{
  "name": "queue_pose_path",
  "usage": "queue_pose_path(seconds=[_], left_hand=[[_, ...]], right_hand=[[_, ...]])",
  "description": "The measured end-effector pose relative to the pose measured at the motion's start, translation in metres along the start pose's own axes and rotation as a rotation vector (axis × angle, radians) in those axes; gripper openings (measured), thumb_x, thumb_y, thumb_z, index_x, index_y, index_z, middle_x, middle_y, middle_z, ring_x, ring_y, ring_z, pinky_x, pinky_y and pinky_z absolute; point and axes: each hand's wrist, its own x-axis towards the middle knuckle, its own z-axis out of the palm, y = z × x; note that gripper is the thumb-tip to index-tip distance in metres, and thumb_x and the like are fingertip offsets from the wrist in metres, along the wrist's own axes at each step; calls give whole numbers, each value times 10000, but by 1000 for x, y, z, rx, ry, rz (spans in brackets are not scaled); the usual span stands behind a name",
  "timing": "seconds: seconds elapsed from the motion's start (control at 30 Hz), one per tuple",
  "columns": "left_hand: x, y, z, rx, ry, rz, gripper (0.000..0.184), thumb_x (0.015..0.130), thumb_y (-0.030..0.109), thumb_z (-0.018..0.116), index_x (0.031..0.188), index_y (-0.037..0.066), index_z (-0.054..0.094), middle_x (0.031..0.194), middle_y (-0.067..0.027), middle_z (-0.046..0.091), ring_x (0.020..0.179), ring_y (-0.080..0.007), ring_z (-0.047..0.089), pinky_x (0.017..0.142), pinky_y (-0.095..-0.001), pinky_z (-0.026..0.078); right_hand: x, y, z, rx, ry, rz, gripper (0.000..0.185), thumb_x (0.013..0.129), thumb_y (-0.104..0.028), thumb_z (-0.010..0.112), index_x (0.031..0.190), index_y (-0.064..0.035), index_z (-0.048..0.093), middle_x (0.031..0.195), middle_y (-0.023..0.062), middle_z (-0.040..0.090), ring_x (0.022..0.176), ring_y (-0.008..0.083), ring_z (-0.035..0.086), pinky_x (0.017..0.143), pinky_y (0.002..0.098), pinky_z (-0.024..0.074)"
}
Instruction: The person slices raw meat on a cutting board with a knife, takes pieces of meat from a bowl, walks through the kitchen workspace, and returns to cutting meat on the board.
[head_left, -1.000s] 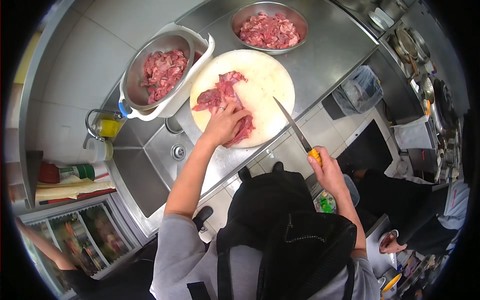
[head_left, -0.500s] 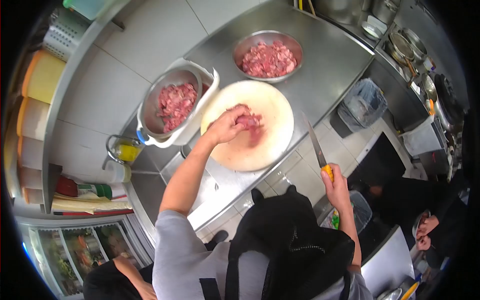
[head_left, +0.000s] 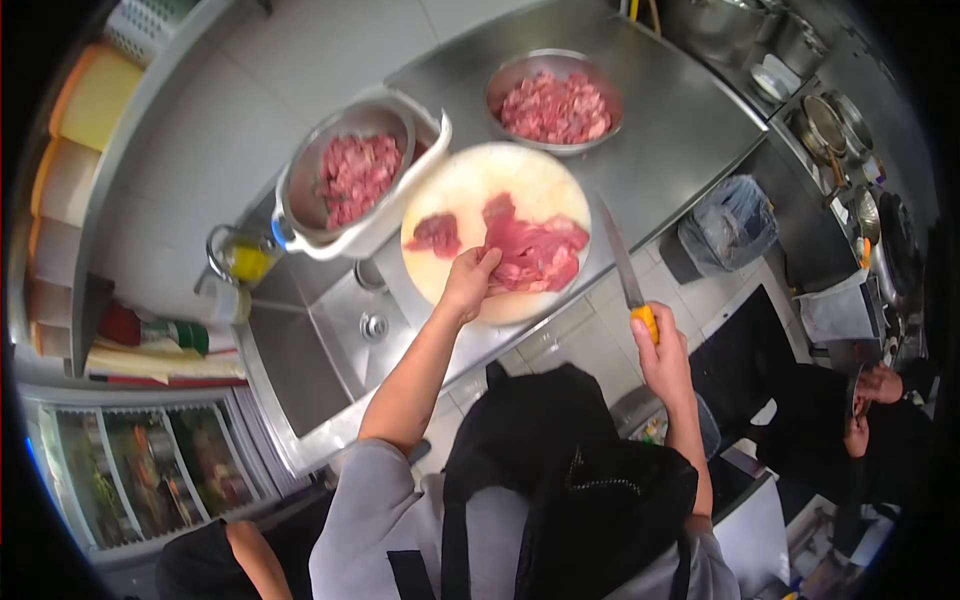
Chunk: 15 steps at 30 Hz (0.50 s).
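My left hand (head_left: 470, 284) pinches the near-left edge of a spread piece of raw red meat (head_left: 540, 250) on a round white cutting board (head_left: 455, 185). A smaller dark chunk of meat (head_left: 436, 235) lies on the board's left side, apart from the big piece. Off the board's right edge, my right hand (head_left: 664, 355) is closed round the yellow handle of a long knife (head_left: 622, 255), its blade pointing away from me and touching no meat. Cut meat fills a steel bowl (head_left: 556, 145) behind the board. More lies in a tilted steel bowl (head_left: 300, 190) on a white tub (head_left: 432, 150).
A steel sink (head_left: 330, 325) lies left of the board, with a yellow bottle (head_left: 245, 264) beside it. A lined bin (head_left: 728, 225) stands right of the counter (head_left: 670, 110). Another person's hands (head_left: 870, 400) show at far right; an arm (head_left: 255, 560) shows at lower left.
The bunched meat under my left hand is now spread flat across the board, and that hand has drawn nearer to me. The knife stays in my right hand. My view has shifted slightly.
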Motion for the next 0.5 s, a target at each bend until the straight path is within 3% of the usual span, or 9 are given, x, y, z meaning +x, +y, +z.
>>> queue_pose_path(seconds=[0.1,0.13,0.23,0.27,0.33,0.47,0.5], left_hand=[[-28,-37,-21,152,325,-37,310,1131,206,597,1301,-52,628,910,-97,730,654,-178,731,566,-293,622],[-35,-40,-25,124,340,-48,310,1131,206,597,1301,-52,628,910,-97,730,654,-178,731,566,-293,622],[-50,-29,-26,483,390,59,276,1101,212,635,1144,-56,689,836,-126,735,593,-167,724,505,-318,535],[-53,-27,-27,467,401,60,276,1101,212,635,1144,-56,689,836,-126,735,593,-167,724,505,-318,535],[-56,-26,-29,736,435,31,316,1071,282,661,1104,-30,706,813,-186,753,609,-240,746,555,-401,565],[-60,-37,-38,1063,560,156,337,1061,343,666,1066,11,724,738,-146,739,567,-261,719,552,-425,546],[-63,-37,-35,1145,602,153,331,1045,363,669,1049,38,733,780,-143,747,635,-293,731,615,-461,538]], right_hand=[[5,-5,17,-64,-196,-46,329,1093,-263,654,1335,-52,581,1046,275,739,997,515,710,818,506,568],[7,-7,22,-82,-224,-46,329,1093,-263,654,1335,-52,581,1046,275,739,997,515,710,818,506,568],[18,-17,37,-211,-332,-123,331,1083,-277,661,1326,-63,590,1074,266,743,1005,502,711,819,533,568],[22,-23,40,-261,-351,-143,329,1079,-281,662,1318,-67,591,1082,257,745,1009,498,711,819,544,567],[28,-35,43,-322,-375,-166,326,1076,-286,664,1310,-72,592,1090,248,747,1012,494,712,819,555,566],[31,-54,61,-392,-448,-164,302,1081,-287,646,1287,-76,581,1104,232,750,1013,490,712,831,566,569],[29,-57,68,-410,-483,-173,290,1089,-294,627,1267,-72,569,1104,230,750,1012,494,710,835,573,569]])
